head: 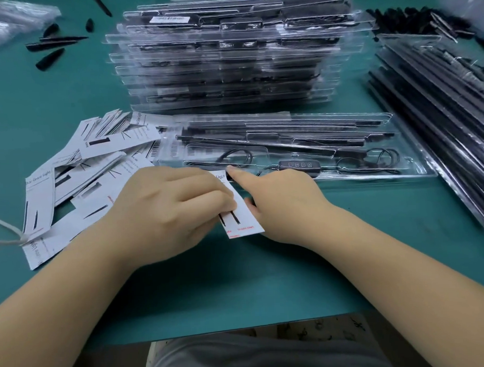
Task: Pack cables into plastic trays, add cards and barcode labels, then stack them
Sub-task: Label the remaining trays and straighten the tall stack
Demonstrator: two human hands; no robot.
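Near the front edge of the green worktop (pixel 239 287), two hands hold one white card (pixel 243 219). The left hand (pixel 167 210) has its fingers (pixel 208 197) curled over the card and pinches it. The right hand (pixel 285 206) touches the card's other side, one finger pointing straight out toward the clear tray (pixel 416 170) just behind. The tray holds black cables (pixel 371 162). A tall stack of trays (pixel 231 60) stands behind it. A messy pile of cards (pixel 78 172) lies toward the left edge.
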